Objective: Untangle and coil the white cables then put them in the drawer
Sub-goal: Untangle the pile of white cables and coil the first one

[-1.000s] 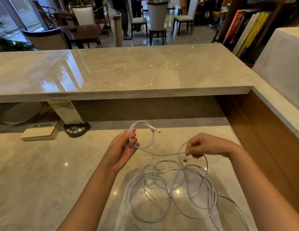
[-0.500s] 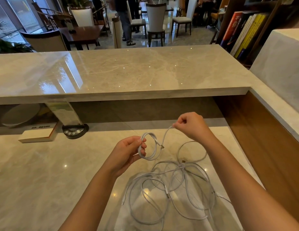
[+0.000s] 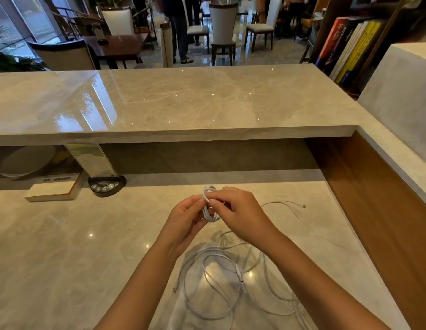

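Both the left hand (image 3: 185, 217) and right hand (image 3: 238, 213) pinch a small coil (image 3: 210, 211). Its free tail (image 3: 288, 204) trails toward 3 o'clock. At 6 o'clock on the table (image 3: 64, 246), the loose tangle (image 3: 221, 282) could snag and spring the coil open.

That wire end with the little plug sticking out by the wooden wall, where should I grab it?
Probably grab the loose cable end just behind its plug, not the tip. It lies flat on the counter, pointing right towards the wood panel, so come from above and pinch across the thin cord with your fingers.
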Demonstrator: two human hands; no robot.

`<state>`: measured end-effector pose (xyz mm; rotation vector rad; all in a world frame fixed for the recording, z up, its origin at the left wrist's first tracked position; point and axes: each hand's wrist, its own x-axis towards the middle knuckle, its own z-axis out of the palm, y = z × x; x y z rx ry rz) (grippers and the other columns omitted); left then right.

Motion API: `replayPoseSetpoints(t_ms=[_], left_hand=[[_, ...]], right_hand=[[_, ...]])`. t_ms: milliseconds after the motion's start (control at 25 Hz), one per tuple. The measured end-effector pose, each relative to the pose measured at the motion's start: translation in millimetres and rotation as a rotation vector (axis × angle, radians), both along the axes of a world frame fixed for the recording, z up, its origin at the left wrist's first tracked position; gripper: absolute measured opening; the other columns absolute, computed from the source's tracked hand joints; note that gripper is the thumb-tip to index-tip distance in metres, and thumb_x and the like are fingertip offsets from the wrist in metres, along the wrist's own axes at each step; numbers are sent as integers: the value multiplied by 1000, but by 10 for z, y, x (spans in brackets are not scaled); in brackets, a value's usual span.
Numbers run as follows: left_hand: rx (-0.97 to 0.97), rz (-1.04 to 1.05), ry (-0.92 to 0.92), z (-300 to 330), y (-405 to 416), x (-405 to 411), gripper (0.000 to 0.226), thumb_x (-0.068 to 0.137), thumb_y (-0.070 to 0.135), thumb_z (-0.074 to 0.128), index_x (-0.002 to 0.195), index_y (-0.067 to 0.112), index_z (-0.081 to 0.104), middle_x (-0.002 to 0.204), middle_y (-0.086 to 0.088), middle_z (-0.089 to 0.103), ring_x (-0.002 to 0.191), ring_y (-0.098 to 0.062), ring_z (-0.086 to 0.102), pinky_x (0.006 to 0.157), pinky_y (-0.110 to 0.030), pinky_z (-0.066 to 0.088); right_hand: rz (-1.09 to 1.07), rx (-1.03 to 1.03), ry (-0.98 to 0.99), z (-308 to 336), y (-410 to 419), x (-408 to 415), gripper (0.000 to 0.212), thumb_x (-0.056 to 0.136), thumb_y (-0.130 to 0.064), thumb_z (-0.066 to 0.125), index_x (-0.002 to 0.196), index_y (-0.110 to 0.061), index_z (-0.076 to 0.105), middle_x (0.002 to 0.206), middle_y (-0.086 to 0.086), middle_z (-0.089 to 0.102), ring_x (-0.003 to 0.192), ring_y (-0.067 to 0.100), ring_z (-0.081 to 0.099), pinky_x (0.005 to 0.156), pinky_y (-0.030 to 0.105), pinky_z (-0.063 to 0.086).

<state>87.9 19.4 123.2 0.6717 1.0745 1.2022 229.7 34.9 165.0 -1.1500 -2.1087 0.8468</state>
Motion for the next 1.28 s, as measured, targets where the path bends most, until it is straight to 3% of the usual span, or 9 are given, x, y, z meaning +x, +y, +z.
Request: replayPoseSetpoints(t_ms=[160,280,360,480,680,800,920,1080,1280], left_hand=[[-40,-28,-54,-24,-24,22,21,93,8,46,104,5,64,87,-6,75,78,-12,70,68,-22,56],[-31,-39,-191,-21,-10,22,26,93,8,44,110,2,62,96,-13,72,87,-17,69,77,-26,57],[-39,-20,-258,8,-3,22,26,94,7,43,105,3,66,97,-15,70,89,-19,69,82,-29,56],[-50,9,-273,10,0,37,25,94,8,43,105,4,66,102,-15,72,96,-20,69,84,-29,55],[-94,78,-288,-42,-43,88,23,95,6,42,93,3,65,82,-8,75,79,-13,72,74,-24,57],[-111,121,-394,-149,-82,90,23,94,7,43,88,3,64,73,-9,71,70,-13,70,69,-24,58],[-133,129,-578,-187,-73,-14,10,75,7,69,84,4,66,59,-3,62,53,-9,62,62,-23,57],[-72,-62,-567,-157,-111,-34,39,46,11,91,80,4,72,59,-2,59,52,-10,59,64,-27,57],[-90,-137,-498,-147,-124,-30,38,55,9,86,87,1,69,62,-4,59,54,-11,59,69,-32,58]], right_hand=[[-218,27,122,-165,60,58,21,91,-15,56,106,-16,70,98,2,70,81,3,57,67,5,41],[-143,122,99,-264,9,38,24,88,-21,55,107,-17,70,86,3,68,67,1,52,61,10,42],[-148,272,-26,-306,-35,44,31,89,-29,46,111,-19,66,81,2,60,62,8,51,53,23,46],[-122,341,-299,-316,-105,31,46,91,-38,23,120,-15,51,88,-5,42,67,11,42,51,24,34],[5,399,-422,-457,-162,55,48,89,-14,48,136,-21,38,105,5,46,78,19,46,53,29,37],[113,236,-163,-514,-147,184,41,89,-24,45,130,-30,49,117,5,51,107,17,50,81,26,44],[-193,22,236,-470,1,313,31,91,-34,48,121,-34,54,116,-3,53,110,6,48,88,18,38],[-131,-444,203,-259,262,372,39,88,-30,60,126,-23,54,109,0,67,93,12,65,80,26,54],[36,-194,-130,-128,279,390,14,90,-15,57,95,-10,69,79,8,70,67,14,67,66,30,57]])
